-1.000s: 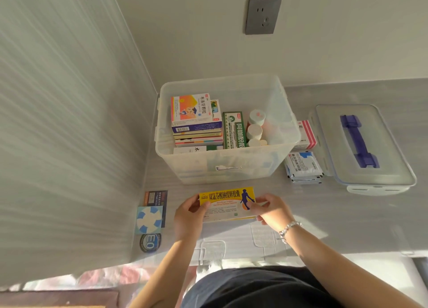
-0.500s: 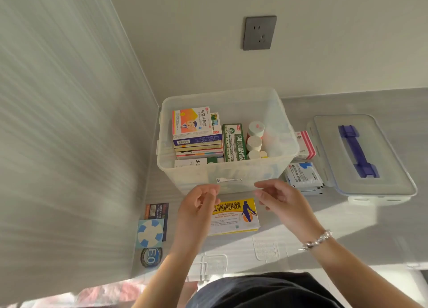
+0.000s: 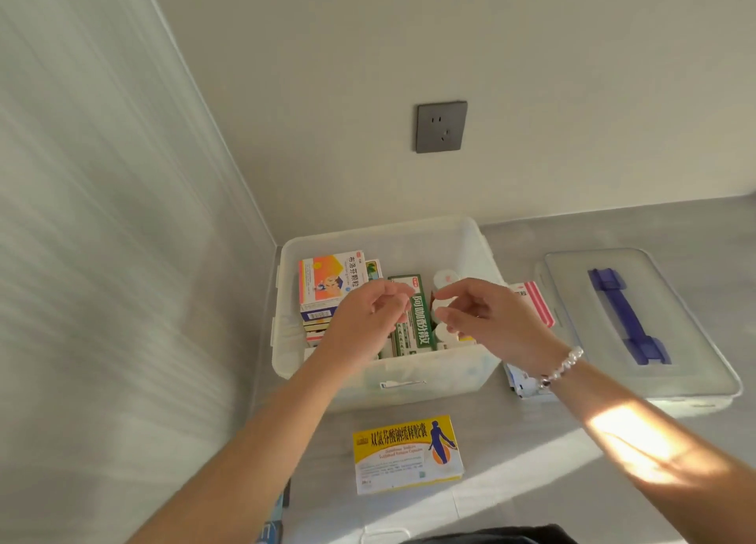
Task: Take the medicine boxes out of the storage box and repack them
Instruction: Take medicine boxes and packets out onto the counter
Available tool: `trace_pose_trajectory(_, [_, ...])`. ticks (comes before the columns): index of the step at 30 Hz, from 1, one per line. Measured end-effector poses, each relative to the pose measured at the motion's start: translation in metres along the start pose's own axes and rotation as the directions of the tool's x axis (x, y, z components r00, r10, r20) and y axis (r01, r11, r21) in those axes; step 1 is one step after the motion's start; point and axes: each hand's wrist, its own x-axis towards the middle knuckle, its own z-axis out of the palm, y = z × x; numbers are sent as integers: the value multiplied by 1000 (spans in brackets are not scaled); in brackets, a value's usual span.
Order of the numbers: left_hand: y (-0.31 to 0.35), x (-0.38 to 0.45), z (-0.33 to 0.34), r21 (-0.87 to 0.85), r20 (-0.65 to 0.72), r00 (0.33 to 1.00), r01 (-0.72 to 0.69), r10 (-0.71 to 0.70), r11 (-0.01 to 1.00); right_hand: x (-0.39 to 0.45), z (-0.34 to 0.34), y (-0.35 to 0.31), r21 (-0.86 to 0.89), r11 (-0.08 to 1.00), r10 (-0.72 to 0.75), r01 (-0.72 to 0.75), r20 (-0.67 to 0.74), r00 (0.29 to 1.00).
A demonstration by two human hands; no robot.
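Head view: a translucent storage box [image 3: 286, 339] stands on a grey counter [image 3: 572, 482], pushed into the corner where a pale side panel [image 3: 102, 257] meets the back wall. A dark wall socket [image 3: 441, 126] sits on that wall above the box.

Both hands hover over the open top of the box. The left hand [image 3: 364, 318] is above a stack of medicine boxes [image 3: 317, 318] on the box's left side, its fingers loosely curled and holding nothing. The right hand [image 3: 487, 318] is above the right side, thumb and forefinger close together but with nothing between them; a bead bracelet [image 3: 562, 367] circles its wrist.

Between the two hands a green medicine box [image 3: 417, 326] stands on edge inside the storage box. Topmost on the stack is an orange-and-white medicine box [image 3: 327, 277]. The right hand partly hides some white bottles [image 3: 444, 277] beside the green box.

In front of the storage box, well apart from both hands, a yellow medicine box [image 3: 405, 451] lies flat on the counter, face up. To the right of the storage box, a pink-and-white packet [image 3: 532, 302] and a blue-and-white packet [image 3: 517, 384] lie mostly behind the right forearm. Further right rests the clear lid [image 3: 695, 359] with its blue handle [image 3: 626, 318]. A band of sunlight crosses the counter and the right forearm.
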Motion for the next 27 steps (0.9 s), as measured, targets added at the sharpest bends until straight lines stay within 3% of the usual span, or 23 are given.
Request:
trace_pose_trajectory(8, [-26,84,-1,378,140,988,1,-59,926,68,14,13,-284,937,259,-203,174,950])
trace_pose_trajectory(11, [-30,108,3,429,188,979,-8,-80,903,94,20,17,-191,918,383,-347,210,899])
trace_pose_trajectory(14, [-35,119,6,472,87,996,-23,-21,881,119,21,16,-49,874,480,-483,229,846])
trace_pose_trajectory(19, [-62,115,-7,578,-63,980,-120,191,807,147,35,26,-43,824,555,-565,259,790])
trace_pose_trajectory(24, [-72,117,-10,526,-138,978,-62,156,848,166,51,40,4,732,651,-681,290,701])
trace_pose_trajectory(27, [-73,119,-13,456,-144,980,-55,134,888,172,55,47,5,721,669,-693,253,699])
